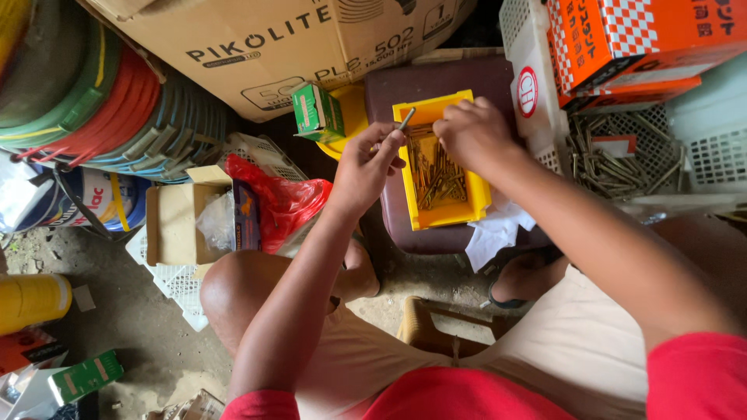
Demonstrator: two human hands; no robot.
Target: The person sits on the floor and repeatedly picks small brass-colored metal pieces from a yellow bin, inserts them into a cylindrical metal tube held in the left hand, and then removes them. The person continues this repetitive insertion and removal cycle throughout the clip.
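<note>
My left hand (pixel 366 167) pinches one long metal screw (pixel 405 119) between fingertips, just over the left edge of the yellow plastic bin (pixel 445 214) of brass-coloured screws (pixel 437 177). My right hand (pixel 473 134) reaches in, fingers curled down; I cannot tell their grip.

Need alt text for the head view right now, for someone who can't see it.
Seen from above, a seated person's left hand holds a screw over a yellow bin of brass-coloured screws, while the right hand reaches into it. Cardboard boxes and white baskets surround the bin.
</note>
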